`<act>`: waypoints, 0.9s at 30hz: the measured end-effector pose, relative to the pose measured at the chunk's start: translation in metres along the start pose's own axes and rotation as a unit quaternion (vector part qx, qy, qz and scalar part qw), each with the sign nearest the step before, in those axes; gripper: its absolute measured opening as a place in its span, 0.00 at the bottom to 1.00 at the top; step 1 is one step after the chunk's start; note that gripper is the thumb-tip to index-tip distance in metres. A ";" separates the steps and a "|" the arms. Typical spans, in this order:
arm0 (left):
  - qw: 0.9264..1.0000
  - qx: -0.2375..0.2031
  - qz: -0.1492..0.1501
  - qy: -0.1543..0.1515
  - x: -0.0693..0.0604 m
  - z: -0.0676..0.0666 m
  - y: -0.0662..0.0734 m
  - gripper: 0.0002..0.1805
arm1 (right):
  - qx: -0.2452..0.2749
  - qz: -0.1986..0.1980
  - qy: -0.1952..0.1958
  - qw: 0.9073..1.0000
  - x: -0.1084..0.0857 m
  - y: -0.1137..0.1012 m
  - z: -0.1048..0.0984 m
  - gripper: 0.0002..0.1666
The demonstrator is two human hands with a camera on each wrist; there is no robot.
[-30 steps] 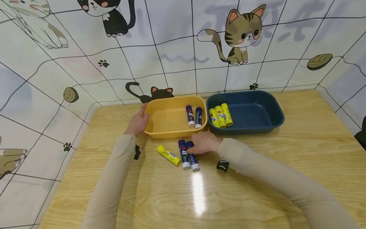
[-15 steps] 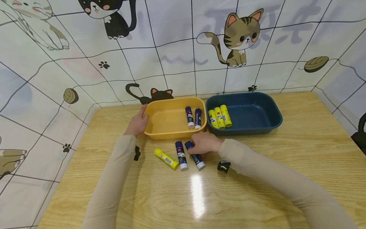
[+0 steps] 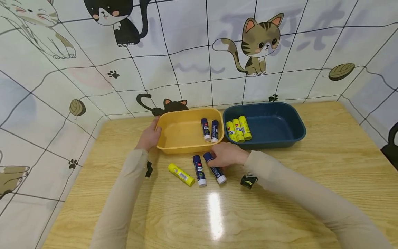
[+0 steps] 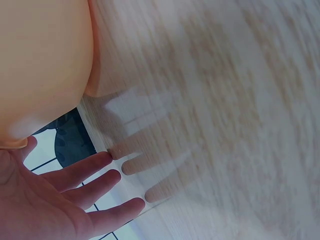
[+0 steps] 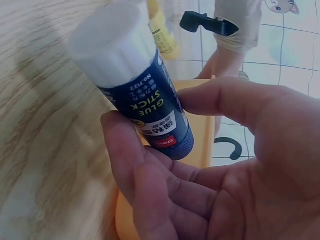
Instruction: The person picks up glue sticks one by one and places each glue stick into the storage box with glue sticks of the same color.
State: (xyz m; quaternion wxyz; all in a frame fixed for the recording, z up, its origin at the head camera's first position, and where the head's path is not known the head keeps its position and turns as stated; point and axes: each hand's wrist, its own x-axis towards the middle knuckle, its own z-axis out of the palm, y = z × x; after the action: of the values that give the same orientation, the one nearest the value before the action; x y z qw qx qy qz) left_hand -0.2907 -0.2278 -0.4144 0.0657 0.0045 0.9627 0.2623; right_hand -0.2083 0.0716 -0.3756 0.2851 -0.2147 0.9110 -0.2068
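My right hand (image 3: 228, 154) pinches a dark blue glue stick (image 5: 150, 100) with a white end between thumb and fingers, just in front of the yellow basket (image 3: 177, 150). Left of it on the table lie a second blue glue stick (image 3: 199, 170) and a slanted yellow glue stick (image 3: 181, 175). At the basket's left end is my left hand (image 3: 149, 136), touching the rim. Its fingers look straight and spread in the left wrist view, beside the basket's outer wall (image 4: 45, 60); the thumb is hidden there. Two blue glue sticks (image 3: 206, 129) rest inside the basket's right end.
A dark blue basket (image 3: 276, 142) stands against the yellow one's right side, with 3 yellow glue sticks (image 3: 238, 130) at its left end. Behind both baskets rises a wall (image 3: 192, 76) with cat drawings. The wooden table (image 3: 174, 221) reaches toward me.
The blue glue stick in my right hand has come away from the one beside it, its white end swinging right. My left hand stays at the basket.
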 end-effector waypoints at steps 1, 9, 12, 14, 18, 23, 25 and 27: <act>1.000 -0.001 -0.001 0.000 0.000 0.000 0.000 0.31 | -0.001 -0.003 0.001 1.000 -0.001 0.000 0.000 0.14; 1.000 -0.002 0.006 0.002 -0.002 -0.001 0.001 0.31 | -0.001 -0.042 0.025 0.999 -0.008 -0.009 -0.008 0.14; 1.000 -0.003 0.009 0.004 -0.002 -0.001 0.001 0.31 | 0.008 -0.055 0.031 0.998 -0.011 -0.013 -0.013 0.13; 1.000 -0.003 0.009 0.004 -0.002 -0.002 0.001 0.30 | 0.012 -0.059 0.030 0.998 -0.012 -0.015 -0.016 0.13; 1.000 -0.003 0.006 0.002 -0.001 -0.001 -0.001 0.30 | 0.013 -0.054 0.031 0.998 -0.009 -0.018 -0.023 0.14; 1.000 -0.005 0.003 -0.001 0.000 0.000 -0.001 0.31 | 0.010 -0.048 0.055 0.997 -0.004 -0.023 -0.033 0.14; 1.000 -0.005 0.003 -0.003 -0.001 0.000 0.000 0.31 | 0.005 -0.048 0.064 0.997 -0.002 -0.024 -0.037 0.14; 1.000 -0.004 0.003 -0.003 -0.001 0.001 0.000 0.31 | -0.001 -0.043 0.071 0.997 0.001 -0.024 -0.040 0.14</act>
State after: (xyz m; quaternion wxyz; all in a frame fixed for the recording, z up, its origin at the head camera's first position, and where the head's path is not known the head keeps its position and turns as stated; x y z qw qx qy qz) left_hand -0.2897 -0.2277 -0.4152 0.0675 0.0081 0.9616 0.2659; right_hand -0.2267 0.0616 -0.3337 0.2105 -0.2386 0.9189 -0.2330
